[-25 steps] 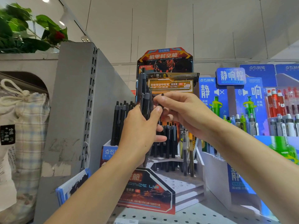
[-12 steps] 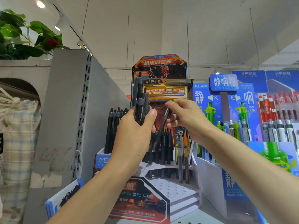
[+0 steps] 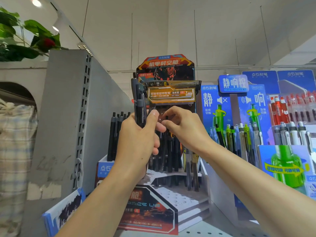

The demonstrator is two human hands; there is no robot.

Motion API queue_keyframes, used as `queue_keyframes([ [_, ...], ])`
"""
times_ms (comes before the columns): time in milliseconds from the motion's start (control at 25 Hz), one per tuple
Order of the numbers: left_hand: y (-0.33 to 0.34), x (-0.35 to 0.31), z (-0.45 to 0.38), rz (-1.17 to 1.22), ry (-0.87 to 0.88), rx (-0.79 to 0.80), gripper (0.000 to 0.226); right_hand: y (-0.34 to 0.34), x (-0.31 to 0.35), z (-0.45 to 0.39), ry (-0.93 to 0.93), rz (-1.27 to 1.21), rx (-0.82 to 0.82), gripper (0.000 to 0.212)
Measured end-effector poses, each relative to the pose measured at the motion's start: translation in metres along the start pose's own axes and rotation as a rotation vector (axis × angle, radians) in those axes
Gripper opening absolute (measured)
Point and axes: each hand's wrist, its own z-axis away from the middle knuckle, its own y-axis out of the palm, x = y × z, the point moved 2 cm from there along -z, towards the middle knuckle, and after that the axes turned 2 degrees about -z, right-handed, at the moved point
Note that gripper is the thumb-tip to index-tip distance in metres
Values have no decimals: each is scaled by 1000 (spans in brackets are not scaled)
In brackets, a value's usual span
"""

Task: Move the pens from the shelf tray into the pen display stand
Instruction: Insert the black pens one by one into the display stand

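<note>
Left hand: I grip a bundle of dark pens, upright.
Right hand: my fingertips pinch one pen above the stand.
Done: back rows filled.
Left: front holes empty.

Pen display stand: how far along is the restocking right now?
Done: the pen display stand already has black pens upright in its upper tier. In hand: the left hand grips a bundle of dark pens, and the right hand pinches a single pen above the standing rows. Left: the bundle is unplaced and the lower tier's holes are empty. The shelf tray isn't in view.
</note>
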Motion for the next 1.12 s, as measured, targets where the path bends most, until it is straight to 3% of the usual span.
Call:
queue_keyframes([
  [320, 0, 9, 2, -5, -11, 22, 27, 3, 1, -5, 11, 148, 19, 18],
  [600, -3, 6, 2, -65, -15, 42, 32, 2, 9, -7, -38, 96, 134, 18],
  [760, -2, 6, 2, -85, -20, 48, 26, 12, 3, -6, 26, 171, 226, 19],
  [920, -3, 5, 1, -87, -26, 35, 27, 16, 2, -6, 72, 307, 226, 37],
  [1120, -3, 5, 1, -100, -46, 49, 27, 12, 8, -9, 39, 285, 251, 28],
])
